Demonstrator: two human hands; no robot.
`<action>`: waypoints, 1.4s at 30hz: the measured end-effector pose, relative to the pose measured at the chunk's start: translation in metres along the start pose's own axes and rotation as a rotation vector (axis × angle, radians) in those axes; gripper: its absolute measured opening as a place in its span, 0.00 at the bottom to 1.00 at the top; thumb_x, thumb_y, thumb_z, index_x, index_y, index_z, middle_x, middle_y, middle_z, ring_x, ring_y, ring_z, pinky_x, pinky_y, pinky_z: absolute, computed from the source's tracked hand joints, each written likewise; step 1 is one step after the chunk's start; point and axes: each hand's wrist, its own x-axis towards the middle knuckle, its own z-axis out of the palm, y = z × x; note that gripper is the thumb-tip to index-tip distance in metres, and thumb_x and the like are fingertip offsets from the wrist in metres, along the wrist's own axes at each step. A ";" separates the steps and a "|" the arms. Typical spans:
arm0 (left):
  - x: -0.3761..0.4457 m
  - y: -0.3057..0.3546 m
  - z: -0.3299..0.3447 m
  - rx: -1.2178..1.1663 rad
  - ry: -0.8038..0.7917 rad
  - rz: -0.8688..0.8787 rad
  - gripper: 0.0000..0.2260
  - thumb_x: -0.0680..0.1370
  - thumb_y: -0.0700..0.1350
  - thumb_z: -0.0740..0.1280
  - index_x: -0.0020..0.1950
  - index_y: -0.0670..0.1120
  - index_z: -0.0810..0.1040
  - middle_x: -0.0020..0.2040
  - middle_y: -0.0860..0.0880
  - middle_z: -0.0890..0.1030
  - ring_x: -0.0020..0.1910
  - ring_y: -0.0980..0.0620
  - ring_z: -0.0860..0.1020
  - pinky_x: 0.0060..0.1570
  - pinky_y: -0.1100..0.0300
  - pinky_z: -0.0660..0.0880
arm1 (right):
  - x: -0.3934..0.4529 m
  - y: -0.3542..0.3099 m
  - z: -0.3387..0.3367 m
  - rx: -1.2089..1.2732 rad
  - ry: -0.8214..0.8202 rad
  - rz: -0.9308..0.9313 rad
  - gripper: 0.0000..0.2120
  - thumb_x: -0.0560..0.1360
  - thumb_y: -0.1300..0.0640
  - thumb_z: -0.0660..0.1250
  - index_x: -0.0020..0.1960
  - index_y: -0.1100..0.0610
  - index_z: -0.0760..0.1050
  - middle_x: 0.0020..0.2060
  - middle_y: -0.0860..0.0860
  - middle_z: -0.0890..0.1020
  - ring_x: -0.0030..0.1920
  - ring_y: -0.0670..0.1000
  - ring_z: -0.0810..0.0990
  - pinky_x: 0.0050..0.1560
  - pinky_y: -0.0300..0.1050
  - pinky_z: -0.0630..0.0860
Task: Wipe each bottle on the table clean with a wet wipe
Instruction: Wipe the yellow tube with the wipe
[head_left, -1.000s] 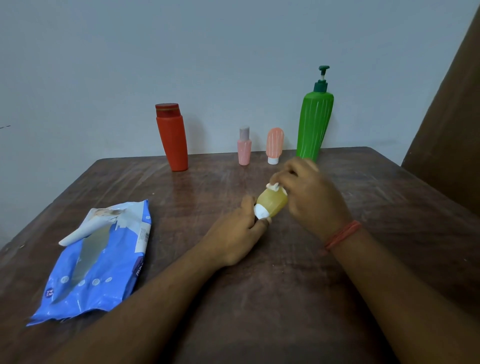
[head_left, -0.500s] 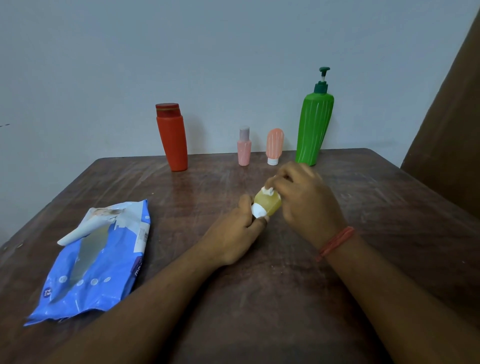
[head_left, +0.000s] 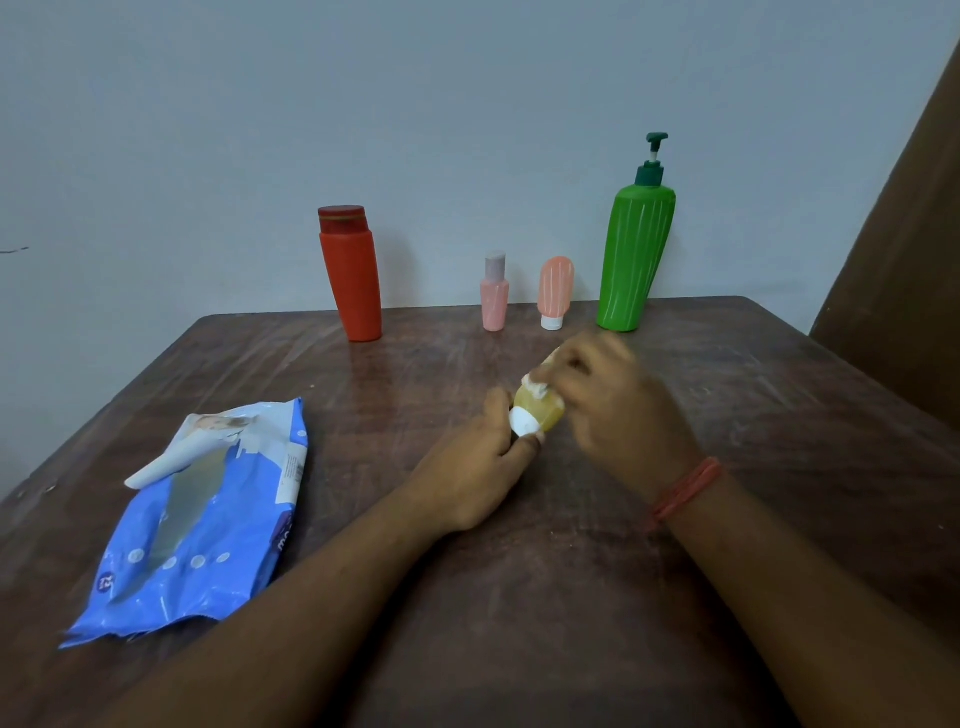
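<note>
Now, head view | our left hand pinches the yellow bottle by its white cap, centre frame, steadying it above the surface | our right hand grips the wet wipe against its body, likely rubbing | four bottles wait upper centre

The tabletop is dark wood with a scuffed, faintly shiny grain, the blue wipes pack glossy crinkled plastic film, the red bottle and green pump bottle smooth plastic, and the yellow bottle translucent with a white cap.
</note>
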 end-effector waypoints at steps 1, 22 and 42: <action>0.000 0.000 0.000 -0.006 0.001 0.008 0.11 0.83 0.53 0.59 0.61 0.50 0.64 0.50 0.51 0.79 0.46 0.52 0.78 0.49 0.47 0.76 | 0.000 -0.003 0.001 -0.006 -0.039 -0.083 0.17 0.71 0.66 0.60 0.53 0.57 0.83 0.45 0.53 0.78 0.45 0.56 0.76 0.44 0.52 0.75; 0.003 -0.003 -0.001 -0.223 0.074 -0.034 0.09 0.84 0.52 0.60 0.60 0.50 0.65 0.44 0.55 0.74 0.40 0.57 0.72 0.41 0.56 0.70 | -0.001 0.003 0.003 0.085 0.027 -0.032 0.14 0.73 0.69 0.65 0.55 0.61 0.83 0.44 0.55 0.78 0.45 0.55 0.75 0.46 0.50 0.75; 0.004 -0.013 -0.001 -0.482 0.106 0.004 0.11 0.82 0.59 0.58 0.57 0.53 0.66 0.43 0.52 0.71 0.38 0.56 0.69 0.42 0.55 0.69 | -0.002 -0.002 -0.001 0.190 0.107 -0.029 0.11 0.75 0.68 0.67 0.56 0.63 0.83 0.44 0.55 0.79 0.46 0.55 0.77 0.48 0.49 0.75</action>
